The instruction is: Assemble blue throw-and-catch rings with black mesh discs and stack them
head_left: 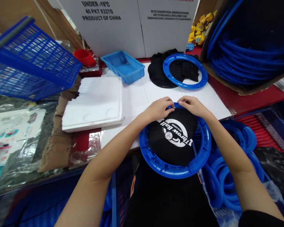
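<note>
A blue plastic ring lies tilted at the near edge of the work surface, close to my body. Black mesh fabric with a white printed logo covers most of its opening. At the ring's far rim, my left hand pinches the fabric edge against the plastic. Just to the right, my right hand presses its fingertips on the same rim, the two hands a short gap apart. Beyond them, a second blue ring rests on a pile of black mesh pieces.
A light-blue tray with small bits inside stands behind a white foam block. A blue basket leans at left near a red cup. Blue rings fill a carton at right; more rings lie below.
</note>
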The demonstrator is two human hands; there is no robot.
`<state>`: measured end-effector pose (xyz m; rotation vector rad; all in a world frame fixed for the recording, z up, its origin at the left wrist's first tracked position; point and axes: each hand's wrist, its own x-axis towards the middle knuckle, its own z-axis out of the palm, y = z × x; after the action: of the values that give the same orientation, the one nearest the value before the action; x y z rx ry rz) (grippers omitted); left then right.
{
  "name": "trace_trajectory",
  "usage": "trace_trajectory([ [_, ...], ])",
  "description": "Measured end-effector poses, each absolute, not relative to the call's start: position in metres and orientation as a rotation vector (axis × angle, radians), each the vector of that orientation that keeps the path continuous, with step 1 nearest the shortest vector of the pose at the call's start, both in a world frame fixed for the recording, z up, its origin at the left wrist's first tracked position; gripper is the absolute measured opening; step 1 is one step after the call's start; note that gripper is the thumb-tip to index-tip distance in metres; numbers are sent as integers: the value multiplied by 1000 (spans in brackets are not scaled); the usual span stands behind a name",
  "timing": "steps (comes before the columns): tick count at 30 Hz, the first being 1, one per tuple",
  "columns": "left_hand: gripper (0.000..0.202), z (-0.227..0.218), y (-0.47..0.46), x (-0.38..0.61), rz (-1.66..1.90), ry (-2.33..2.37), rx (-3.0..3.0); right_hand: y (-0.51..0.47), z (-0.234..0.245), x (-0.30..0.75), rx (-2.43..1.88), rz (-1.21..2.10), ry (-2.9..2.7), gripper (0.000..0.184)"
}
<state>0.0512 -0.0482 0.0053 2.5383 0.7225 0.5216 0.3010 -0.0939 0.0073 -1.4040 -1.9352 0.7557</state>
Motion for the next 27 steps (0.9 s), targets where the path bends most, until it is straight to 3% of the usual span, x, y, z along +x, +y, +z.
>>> trace_trajectory([
  [5, 29, 20, -43, 42, 396, 1215, 2589, -134, 16, 311, -1548, 312, -2002, 21],
  [12, 38, 58, -40, 18, -140, 1660, 2611, -207, 16, 289, -1844, 318, -2167, 40],
  [18, 67, 65, -46, 10, -245, 1530, 2605, -219, 6, 272, -1765, 349, -2226, 35],
  [23, 40, 40, -45, 26, 183, 969, 2860, -174, 4, 301, -1464, 694, -2281, 28],
  [27, 51, 19, -40, 32, 303, 612, 2804, -145, 11, 317, -1269, 783, -2328, 27],
])
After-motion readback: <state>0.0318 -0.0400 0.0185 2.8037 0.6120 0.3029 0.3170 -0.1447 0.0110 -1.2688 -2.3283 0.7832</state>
